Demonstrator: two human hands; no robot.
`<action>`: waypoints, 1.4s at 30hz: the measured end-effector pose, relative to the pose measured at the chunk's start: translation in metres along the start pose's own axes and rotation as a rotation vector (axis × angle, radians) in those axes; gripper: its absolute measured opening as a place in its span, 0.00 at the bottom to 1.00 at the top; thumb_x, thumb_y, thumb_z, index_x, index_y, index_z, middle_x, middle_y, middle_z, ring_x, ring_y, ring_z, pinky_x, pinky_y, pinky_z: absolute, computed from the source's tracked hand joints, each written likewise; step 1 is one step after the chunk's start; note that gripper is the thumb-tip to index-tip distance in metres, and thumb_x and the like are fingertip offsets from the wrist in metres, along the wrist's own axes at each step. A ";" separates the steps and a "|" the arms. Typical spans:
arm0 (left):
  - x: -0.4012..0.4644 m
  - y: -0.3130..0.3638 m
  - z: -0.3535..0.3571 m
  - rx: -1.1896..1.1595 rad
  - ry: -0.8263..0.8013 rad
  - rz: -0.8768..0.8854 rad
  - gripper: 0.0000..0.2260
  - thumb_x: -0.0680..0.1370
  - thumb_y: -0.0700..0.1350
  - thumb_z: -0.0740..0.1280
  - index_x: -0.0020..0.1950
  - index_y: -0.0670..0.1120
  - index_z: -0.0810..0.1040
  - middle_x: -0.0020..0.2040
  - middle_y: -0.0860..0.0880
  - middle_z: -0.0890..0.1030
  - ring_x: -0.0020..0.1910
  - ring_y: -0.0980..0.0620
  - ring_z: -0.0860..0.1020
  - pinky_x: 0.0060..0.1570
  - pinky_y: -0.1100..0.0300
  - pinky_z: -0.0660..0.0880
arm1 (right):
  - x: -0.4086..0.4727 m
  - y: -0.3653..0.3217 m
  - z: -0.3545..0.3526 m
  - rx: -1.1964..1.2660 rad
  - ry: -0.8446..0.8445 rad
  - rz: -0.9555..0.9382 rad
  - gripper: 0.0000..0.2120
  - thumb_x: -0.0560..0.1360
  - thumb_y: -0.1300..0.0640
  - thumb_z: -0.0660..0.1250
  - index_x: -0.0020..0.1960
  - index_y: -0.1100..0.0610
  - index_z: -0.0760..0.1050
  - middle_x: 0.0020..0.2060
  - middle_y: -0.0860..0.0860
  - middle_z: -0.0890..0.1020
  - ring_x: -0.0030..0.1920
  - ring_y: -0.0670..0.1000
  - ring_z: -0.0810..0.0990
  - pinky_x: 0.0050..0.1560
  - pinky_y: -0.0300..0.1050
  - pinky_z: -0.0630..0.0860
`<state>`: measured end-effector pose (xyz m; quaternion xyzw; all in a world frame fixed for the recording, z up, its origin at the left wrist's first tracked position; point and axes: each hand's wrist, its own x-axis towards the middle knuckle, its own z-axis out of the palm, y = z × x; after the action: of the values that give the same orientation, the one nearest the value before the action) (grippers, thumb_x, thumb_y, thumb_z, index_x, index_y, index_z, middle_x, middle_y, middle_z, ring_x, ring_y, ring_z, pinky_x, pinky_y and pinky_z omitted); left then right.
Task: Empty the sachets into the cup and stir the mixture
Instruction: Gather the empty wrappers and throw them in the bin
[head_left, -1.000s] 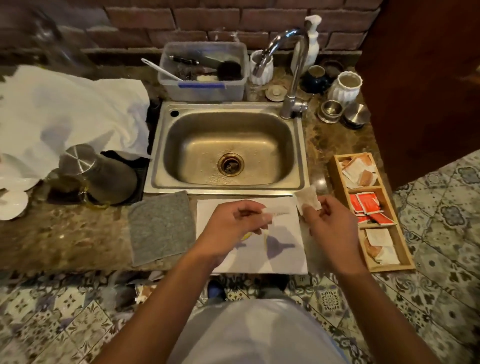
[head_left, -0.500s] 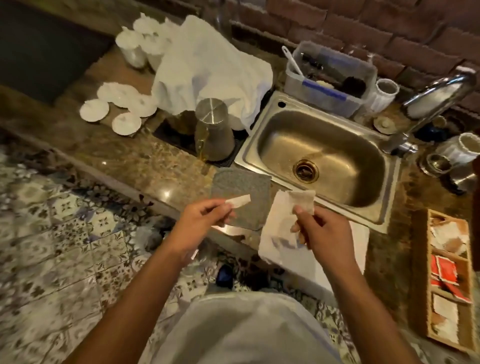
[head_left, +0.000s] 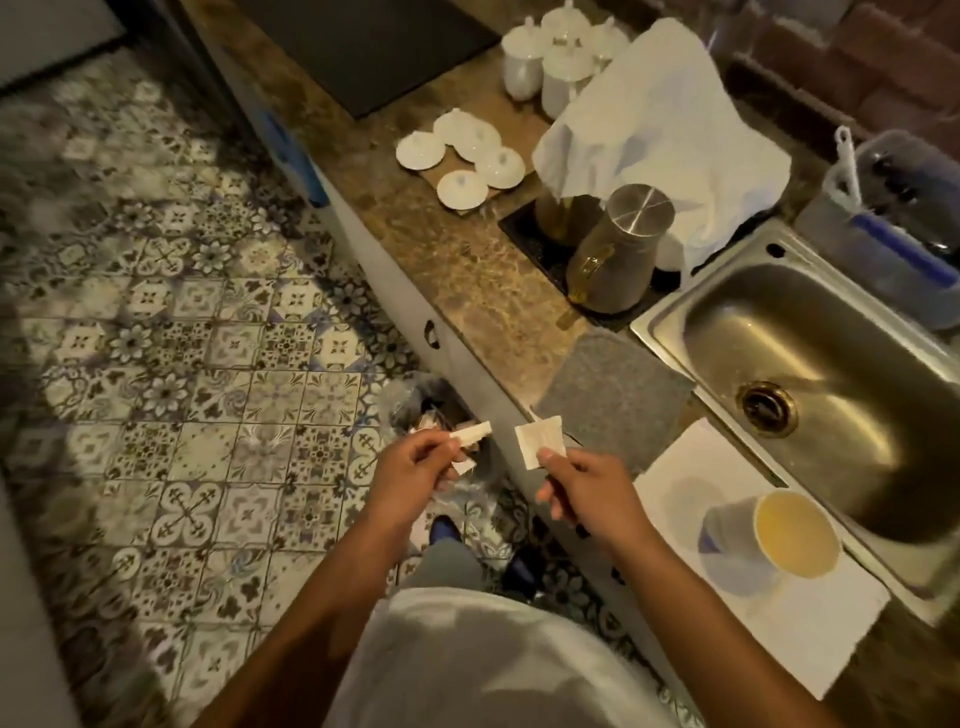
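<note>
Steel sink (head_left: 810, 358); grey mat (head_left: 615, 397); white lids (head_left: 462, 156)

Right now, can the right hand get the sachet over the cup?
Probably yes. The right hand holds the sachet left of the cup, whose mouth is uncovered, and nothing stands between them.

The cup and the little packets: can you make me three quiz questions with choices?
1. Where is the cup?
A. in the sink
B. on the white mat
C. on the floor

2. How many loose white lids lie on the counter?
A. two
B. four
C. seven

3. What does the right hand hold?
A. a sachet
B. a spoon
C. nothing

B: it stands on the mat beside the sink.
B: four round lids lie together.
A: the fingers pinch it; the left hand holds a torn strip.
</note>
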<state>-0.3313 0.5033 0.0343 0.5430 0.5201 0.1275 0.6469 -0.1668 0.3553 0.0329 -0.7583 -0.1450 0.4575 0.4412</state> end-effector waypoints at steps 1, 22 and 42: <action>0.005 -0.006 -0.007 0.005 0.020 -0.008 0.05 0.80 0.38 0.68 0.50 0.43 0.85 0.40 0.45 0.85 0.35 0.51 0.78 0.32 0.63 0.76 | 0.005 0.001 0.010 -0.011 -0.027 0.025 0.24 0.81 0.48 0.67 0.29 0.56 0.81 0.22 0.52 0.80 0.19 0.46 0.73 0.24 0.36 0.69; 0.270 -0.173 -0.111 0.513 0.075 -0.243 0.10 0.79 0.48 0.70 0.55 0.44 0.87 0.49 0.45 0.86 0.44 0.49 0.82 0.46 0.60 0.74 | 0.224 0.141 0.205 -0.061 -0.006 0.580 0.09 0.79 0.56 0.71 0.44 0.62 0.81 0.25 0.54 0.80 0.19 0.48 0.72 0.22 0.41 0.68; 0.390 -0.289 -0.085 0.535 0.048 -0.296 0.09 0.79 0.44 0.69 0.48 0.41 0.86 0.41 0.47 0.84 0.35 0.55 0.79 0.40 0.62 0.77 | 0.383 0.219 0.275 -0.133 -0.032 0.731 0.08 0.80 0.56 0.70 0.49 0.62 0.81 0.31 0.52 0.80 0.26 0.48 0.74 0.26 0.41 0.72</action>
<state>-0.3494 0.7275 -0.4041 0.6093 0.6237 -0.0969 0.4800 -0.2262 0.6175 -0.4124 -0.7797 0.0991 0.5864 0.1961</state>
